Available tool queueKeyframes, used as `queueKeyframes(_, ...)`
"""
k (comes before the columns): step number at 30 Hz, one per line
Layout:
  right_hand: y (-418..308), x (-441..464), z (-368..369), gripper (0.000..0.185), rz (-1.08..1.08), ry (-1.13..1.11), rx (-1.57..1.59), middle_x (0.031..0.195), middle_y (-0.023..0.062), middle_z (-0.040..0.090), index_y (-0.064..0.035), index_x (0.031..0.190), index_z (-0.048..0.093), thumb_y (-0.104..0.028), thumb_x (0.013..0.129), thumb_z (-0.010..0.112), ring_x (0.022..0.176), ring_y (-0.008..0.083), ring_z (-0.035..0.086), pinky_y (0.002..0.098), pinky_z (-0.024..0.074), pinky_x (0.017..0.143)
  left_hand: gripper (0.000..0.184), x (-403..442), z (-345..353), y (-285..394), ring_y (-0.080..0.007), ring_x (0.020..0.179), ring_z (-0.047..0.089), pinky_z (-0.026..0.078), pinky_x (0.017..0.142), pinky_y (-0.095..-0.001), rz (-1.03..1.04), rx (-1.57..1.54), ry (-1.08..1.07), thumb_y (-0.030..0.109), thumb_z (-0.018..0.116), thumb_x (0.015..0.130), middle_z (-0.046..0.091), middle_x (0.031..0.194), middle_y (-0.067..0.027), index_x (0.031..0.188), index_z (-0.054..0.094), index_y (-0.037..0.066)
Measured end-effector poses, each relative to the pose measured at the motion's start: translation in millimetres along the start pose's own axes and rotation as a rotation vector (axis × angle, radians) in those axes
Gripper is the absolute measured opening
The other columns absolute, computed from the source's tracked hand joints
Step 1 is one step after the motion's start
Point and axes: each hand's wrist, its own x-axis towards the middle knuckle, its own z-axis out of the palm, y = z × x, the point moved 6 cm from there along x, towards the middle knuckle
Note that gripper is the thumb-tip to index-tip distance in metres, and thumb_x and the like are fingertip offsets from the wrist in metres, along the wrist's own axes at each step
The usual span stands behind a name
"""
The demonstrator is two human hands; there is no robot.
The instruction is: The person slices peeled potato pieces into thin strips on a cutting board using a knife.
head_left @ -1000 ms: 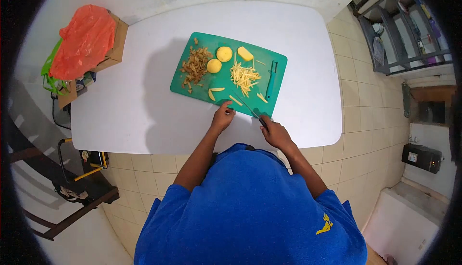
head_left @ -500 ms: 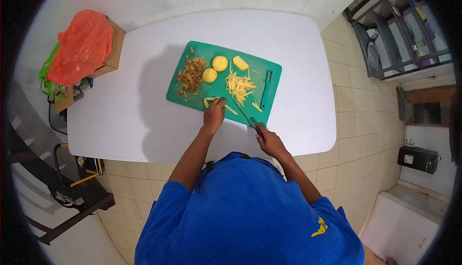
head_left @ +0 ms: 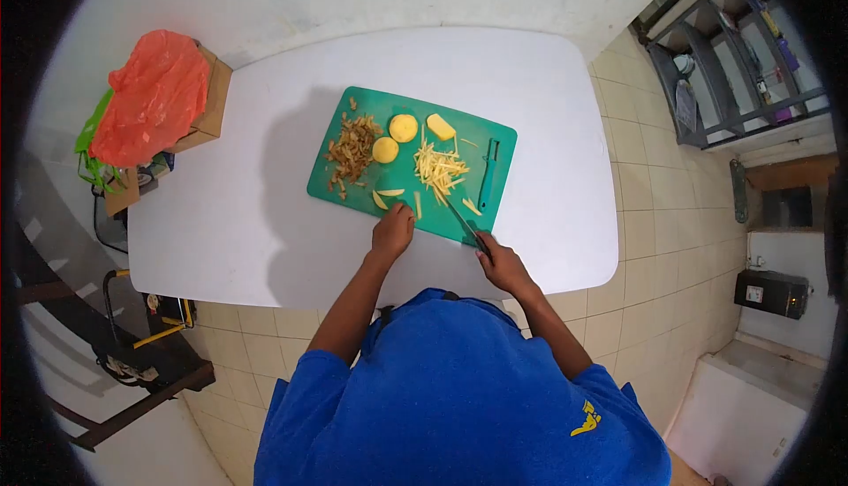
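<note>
On the green cutting board [head_left: 305, 221] my right hand [head_left: 503, 267] grips a knife [head_left: 465, 224], its blade slanting up-left toward the pile of potato strips [head_left: 439, 168]. My left hand [head_left: 392, 232] rests at the board's front edge with its fingers curled together; whatever is under the fingertips is hidden. Two pale potato slices [head_left: 389, 193] lie just beyond those fingers, and another potato slice [head_left: 418, 204] is to their right. Two peeled potato pieces [head_left: 404, 128] and a cut potato block [head_left: 440, 127] sit farther back. Brown potato peelings [head_left: 353, 150] are heaped at the left.
A green peeler [head_left: 488, 173] lies along the board's right side. The board rests on a white table [head_left: 556, 150]. At the table's left end stands a cardboard box [head_left: 212, 97] with a red plastic bag [head_left: 155, 97] over it. A metal rack [head_left: 724, 71] is far right.
The knife has moved away from my left hand toward the strip pile. My left hand has drawn back slightly, and the slices near it now lie apart. The view has shifted a little.
</note>
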Motion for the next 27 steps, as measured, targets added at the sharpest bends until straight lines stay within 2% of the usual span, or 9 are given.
queueKeyframes(4,-4,0,-3,0.043,0.003,-0.022,0.015,0.098,0.0265,0.064,-0.0137,0.133,0.042,-0.023,0.092,0.051,0.088,0.0454,0.062,0.0546,0.0488,0.078,0.013,-25,13,-13,-0.0330,0.084,0.061,0.050,0.069,-0.0448,-0.097,-0.106,0.109,0.019,0.060,0.085,0.059,0.092,-0.0111,0.092,0.056,0.009)
queueKeyframes(6,-2,1,2,0.043,0.009,-0.042,-0.009,0.101,0.0253,0.064,-0.0121,0.133,0.042,-0.023,0.092,0.052,0.091,0.0449,0.062,0.0521,0.0486,0.078,0.018,-27,15,-15,-0.0323,0.086,0.062,0.050,0.069,-0.0444,-0.180,-0.195,0.174,0.022,0.062,0.084,0.060,0.094,-0.0113,0.096,0.056,0.010)
queueKeyframes(12,-4,3,9,0.042,-0.009,-0.086,-0.015,0.102,0.0248,0.064,-0.0116,0.132,0.042,-0.023,0.093,0.051,0.092,0.0439,0.062,0.0507,0.0489,0.080,0.053,-5,-4,6,-0.0294,0.091,0.063,0.051,0.073,-0.0419,-0.309,-0.074,0.068,0.028,0.071,0.079,0.061,0.105,-0.0115,0.124,0.048,0.009)
queueKeyframes(15,-10,1,5,0.042,0.006,-0.085,-0.021,0.103,0.0248,0.064,-0.0115,0.132,0.042,-0.024,0.093,0.051,0.092,0.0434,0.062,0.0501,0.0493,0.080,0.068,4,-2,10,-0.0310,0.092,0.063,0.052,0.073,-0.0438,-0.279,-0.005,0.099,0.031,0.074,0.077,0.061,0.108,-0.0150,0.129,0.041,0.004)
queueKeyframes(18,-9,-1,5,0.042,0.019,-0.067,-0.015,0.103,0.0246,0.064,-0.0114,0.132,0.042,-0.024,0.093,0.051,0.092,0.0434,0.062,0.0499,0.0495,0.080,0.068,14,4,7,-0.0348,0.090,0.064,0.053,0.070,-0.0463,-0.367,-0.029,0.072,0.029,0.074,0.077,0.060,0.106,-0.0201,0.128,0.038,0.001)
queueKeyframes(21,-3,0,5,0.042,0.007,-0.048,0.009,0.103,0.0244,0.064,-0.0117,0.132,0.042,-0.025,0.093,0.051,0.093,0.0440,0.062,0.0502,0.0494,0.080,0.061,23,4,13,-0.0380,0.084,0.064,0.053,0.066,-0.0474,-0.379,-0.010,0.097,0.023,0.072,0.077,0.061,0.100,-0.0232,0.123,0.039,0.000)
queueKeyframes(24,4,-2,8,0.043,0.019,-0.055,0.011,0.104,0.0244,0.064,-0.0115,0.133,0.042,-0.025,0.093,0.050,0.093,0.0445,0.062,0.0504,0.0492,0.081,0.051,26,3,19,-0.0388,0.079,0.064,0.053,0.066,-0.0477,-0.359,0.028,0.116,0.018,0.069,0.076,0.063,0.091,-0.0209,0.114,0.041,0.000)
queueKeyframes(27,5,-2,6,0.043,0.028,-0.062,0.001,0.105,0.0246,0.064,-0.0108,0.133,0.042,-0.026,0.094,0.050,0.094,0.0443,0.062,0.0502,0.0491,0.082,0.045,27,11,13,-0.0386,0.076,0.064,0.051,0.065,-0.0489,-0.367,-0.148,0.098,0.017,0.068,0.075,0.064,0.082,-0.0176,0.107,0.042,0.001)
